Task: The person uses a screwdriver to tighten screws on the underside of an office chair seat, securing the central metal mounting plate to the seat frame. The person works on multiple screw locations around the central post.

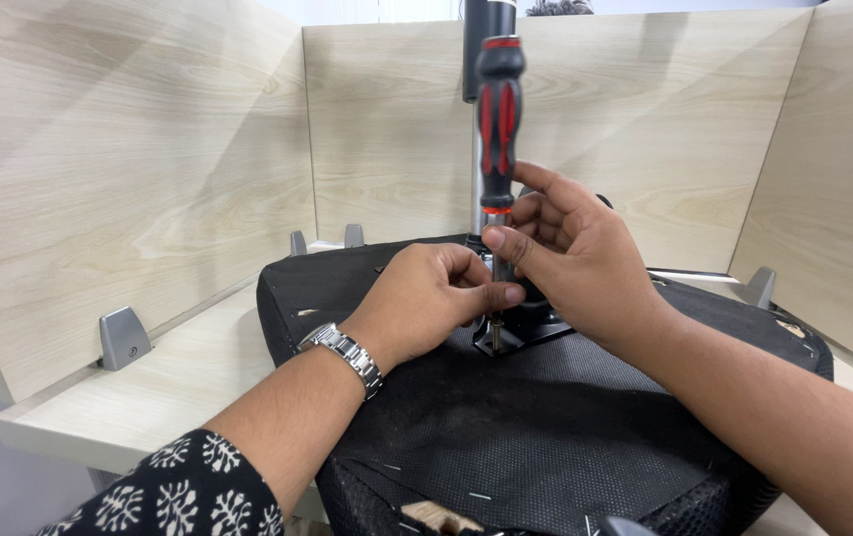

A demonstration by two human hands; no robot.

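**Screwdriver stands upright between both hands over the seat bracket**

The screwdriver (499, 119), black and red in the handle, stands nearly vertical, its long axis running straight up and down, tip down on the metal bracket (516, 333) at the middle of the upturned chair seat (545, 427). The seat lies black-fabric underside up on the table (178, 377), its gas-lift column (476, 149) rising just behind the tool.

The right hand (570, 253) comes in from the right and pinches the lower handle and shank between thumb and curled fingers. The left hand (436, 298) (a metal wristwatch (347, 352) on the wrist) comes from the near left, fingertips pressed together low on the shank, close to the tip. Both hands touch the tool; the left sits lower and nearer the bracket, the right higher. Whether a screw sits under the tip cannot be told. Pale wood partition panels (129, 169) wall the table.
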